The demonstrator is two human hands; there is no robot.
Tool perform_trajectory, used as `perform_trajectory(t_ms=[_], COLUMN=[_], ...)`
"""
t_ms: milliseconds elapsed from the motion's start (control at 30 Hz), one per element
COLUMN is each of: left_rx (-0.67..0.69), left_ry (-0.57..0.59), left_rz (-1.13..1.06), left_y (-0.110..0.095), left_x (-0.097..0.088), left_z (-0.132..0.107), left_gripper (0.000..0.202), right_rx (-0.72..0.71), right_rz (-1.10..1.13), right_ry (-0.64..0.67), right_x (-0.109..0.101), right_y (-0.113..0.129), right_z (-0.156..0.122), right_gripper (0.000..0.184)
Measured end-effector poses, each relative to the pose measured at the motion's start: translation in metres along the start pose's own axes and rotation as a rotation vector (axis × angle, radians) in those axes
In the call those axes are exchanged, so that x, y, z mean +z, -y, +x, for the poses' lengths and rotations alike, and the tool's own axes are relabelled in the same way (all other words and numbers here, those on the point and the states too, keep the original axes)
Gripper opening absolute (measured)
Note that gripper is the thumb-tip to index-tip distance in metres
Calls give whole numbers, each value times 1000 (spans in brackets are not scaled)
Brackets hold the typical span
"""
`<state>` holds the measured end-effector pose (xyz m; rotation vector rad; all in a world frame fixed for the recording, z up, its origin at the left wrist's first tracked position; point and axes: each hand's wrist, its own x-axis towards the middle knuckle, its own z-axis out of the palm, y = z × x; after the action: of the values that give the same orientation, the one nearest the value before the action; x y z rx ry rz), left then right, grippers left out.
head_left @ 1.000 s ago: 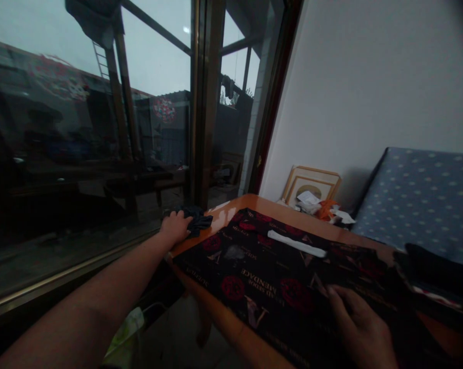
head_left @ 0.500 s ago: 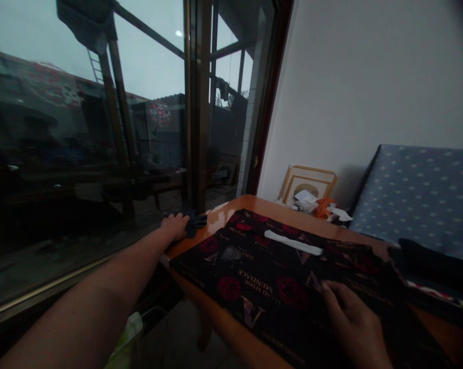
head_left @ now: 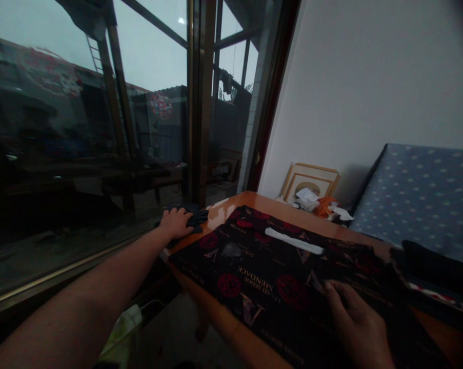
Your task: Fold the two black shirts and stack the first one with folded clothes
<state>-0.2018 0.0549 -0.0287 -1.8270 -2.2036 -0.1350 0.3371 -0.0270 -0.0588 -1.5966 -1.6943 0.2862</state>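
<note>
My left hand [head_left: 176,224] rests on a crumpled dark cloth bundle [head_left: 198,218] at the table's left corner. Its fingers are spread over the bundle rather than wrapped round it. Across the table lies a black fabric [head_left: 254,284] printed with red roses and gold lettering. On it are a white strip [head_left: 294,241] and a small pale fluffy patch [head_left: 231,250]. Low on the right, my right hand [head_left: 358,320] is closed in a pinch just above the fabric. Whatever sits between its thumb and finger is too dark to make out.
The orange-brown wooden table [head_left: 237,207] stands beside a large window [head_left: 150,154]. Behind it are a framed picture [head_left: 311,179], white and orange scraps [head_left: 323,206] and a blue dotted cover [head_left: 419,189]. Dark folded cloth [head_left: 431,266] lies at right; a yellow-green bag [head_left: 121,333] is below.
My left hand has shifted slightly, its fingers now more spread, and the dark bundle shows wider around it. The right hand stays nearly in place. The view has tilted slightly.
</note>
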Motion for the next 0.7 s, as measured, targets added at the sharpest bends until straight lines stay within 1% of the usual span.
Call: perform_trajectory(t_ms=[67,167,267,333,367,467,500,533,600,633,700], left_rx=[-19,-70,-122,-139,-131,-76,-68,-70,-86,-93,-104], left_ry=[-45,-71,-102,-128,-108,23,28,-3,-108,-122,-58], left_rz=[-13,-41,-61,-67,-65,-31,-19,-12,-30,-70,-184], left_y=[-1,-4,-7,-8,-8,-11,-14,-18,-30,-38,-56], left_x=[-6,-16,-23,-23,-23,-20,-20,-21,-23,-25,-29], left_z=[2,2,2,2,1,-1,-3,-5,-10,-13,-17], left_gripper=[65,71,70,67,64,50,46,44,43,43,42], right_rx=[-14,-7,28,46,47,34,30,29,27,22,8], right_rz=[11,4,-7,-3,-2,-2,-6,-13,-25,-27,-27], right_ry=[-9,-2,12,1,-7,-21,-18,-15,-2,7,47], right_x=[-1,-1,1,2,2,1,1,0,-1,-1,0], right_y=[0,-1,-4,-7,-8,-10,-10,-10,-9,-8,-5], right_z=[-1,-1,0,2,2,4,4,4,4,4,4], right_gripper=[43,43,42,41,40,40,40,40,42,42,42])
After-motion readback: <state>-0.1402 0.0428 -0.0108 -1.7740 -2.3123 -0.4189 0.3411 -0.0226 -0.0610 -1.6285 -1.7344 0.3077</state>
